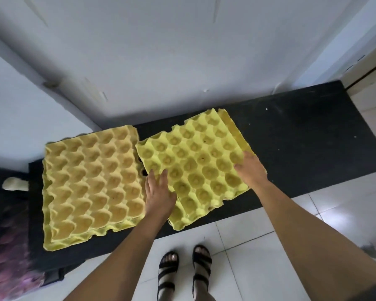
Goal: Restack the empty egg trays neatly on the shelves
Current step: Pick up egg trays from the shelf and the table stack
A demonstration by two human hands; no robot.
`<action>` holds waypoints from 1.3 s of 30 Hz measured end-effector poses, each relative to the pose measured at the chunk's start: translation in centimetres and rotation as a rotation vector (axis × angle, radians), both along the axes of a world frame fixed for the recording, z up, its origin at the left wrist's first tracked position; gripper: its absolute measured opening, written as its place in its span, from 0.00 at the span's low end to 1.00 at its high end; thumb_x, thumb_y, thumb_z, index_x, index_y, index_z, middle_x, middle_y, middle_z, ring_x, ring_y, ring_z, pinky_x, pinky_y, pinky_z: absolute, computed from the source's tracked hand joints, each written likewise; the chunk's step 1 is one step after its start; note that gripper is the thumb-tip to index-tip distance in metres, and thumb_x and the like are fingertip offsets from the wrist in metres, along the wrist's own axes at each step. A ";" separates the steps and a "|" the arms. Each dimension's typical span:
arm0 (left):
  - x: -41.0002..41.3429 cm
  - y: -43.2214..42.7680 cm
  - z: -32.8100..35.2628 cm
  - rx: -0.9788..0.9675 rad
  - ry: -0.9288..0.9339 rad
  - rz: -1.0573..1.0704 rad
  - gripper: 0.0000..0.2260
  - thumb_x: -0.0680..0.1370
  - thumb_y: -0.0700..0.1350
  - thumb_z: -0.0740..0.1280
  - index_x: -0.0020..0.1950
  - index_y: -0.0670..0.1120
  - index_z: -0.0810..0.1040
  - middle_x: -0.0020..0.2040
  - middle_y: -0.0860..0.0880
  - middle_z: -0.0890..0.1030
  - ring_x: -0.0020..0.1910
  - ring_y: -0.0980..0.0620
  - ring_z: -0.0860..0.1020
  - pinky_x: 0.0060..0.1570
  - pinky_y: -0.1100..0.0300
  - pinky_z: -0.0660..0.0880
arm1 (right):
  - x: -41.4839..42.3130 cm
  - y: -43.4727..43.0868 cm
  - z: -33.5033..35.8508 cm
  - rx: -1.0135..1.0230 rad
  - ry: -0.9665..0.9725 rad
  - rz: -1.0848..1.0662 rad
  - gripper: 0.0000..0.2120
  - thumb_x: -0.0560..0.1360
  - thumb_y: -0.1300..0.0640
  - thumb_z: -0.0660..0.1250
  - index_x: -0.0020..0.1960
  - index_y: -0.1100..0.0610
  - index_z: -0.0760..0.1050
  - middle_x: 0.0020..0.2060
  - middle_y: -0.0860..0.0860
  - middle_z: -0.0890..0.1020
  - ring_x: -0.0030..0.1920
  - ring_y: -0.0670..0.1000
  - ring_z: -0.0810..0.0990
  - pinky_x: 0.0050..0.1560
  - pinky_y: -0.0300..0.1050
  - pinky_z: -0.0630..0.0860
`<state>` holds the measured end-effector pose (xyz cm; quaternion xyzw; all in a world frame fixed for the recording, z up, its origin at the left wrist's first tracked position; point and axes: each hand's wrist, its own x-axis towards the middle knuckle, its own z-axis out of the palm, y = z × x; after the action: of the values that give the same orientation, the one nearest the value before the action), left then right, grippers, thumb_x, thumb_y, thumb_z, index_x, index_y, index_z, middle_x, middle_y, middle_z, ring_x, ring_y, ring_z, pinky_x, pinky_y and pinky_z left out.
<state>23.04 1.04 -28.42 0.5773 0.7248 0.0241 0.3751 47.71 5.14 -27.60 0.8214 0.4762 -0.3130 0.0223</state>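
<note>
Two piles of empty yellow egg trays lie on a low black shelf (302, 148). The left pile (91, 183) sits square near the shelf's left end. The right pile (195, 166) is skewed, and a lower tray pokes out at its far right edge (232, 129). My left hand (159, 194) lies flat on the near left corner of the right pile's top tray, fingers spread. My right hand (251, 170) rests on that tray's right edge, thumb on top; I cannot see whether its fingers curl under the edge.
A white wall (182, 51) rises right behind the shelf. White floor tiles (258, 246) lie in front, with my sandalled feet (185, 272) on them. A dark patterned object (7, 246) stands at the left. The shelf's right half is bare black surface.
</note>
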 end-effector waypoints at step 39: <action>-1.2 3.0 0.4 0.011 -0.579 0.654 0.36 0.63 0.43 0.68 0.70 0.57 0.63 0.62 0.45 0.72 0.59 0.42 0.74 0.57 0.41 0.74 | 1.3 -1.9 1.1 0.237 0.153 -0.262 0.24 0.70 0.50 0.70 0.61 0.59 0.69 0.52 0.55 0.76 0.49 0.56 0.77 0.49 0.53 0.75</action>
<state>21.82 4.05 -28.00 0.2889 0.7341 0.3064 0.5326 49.00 3.20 -26.47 0.8470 0.3993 -0.3164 -0.1517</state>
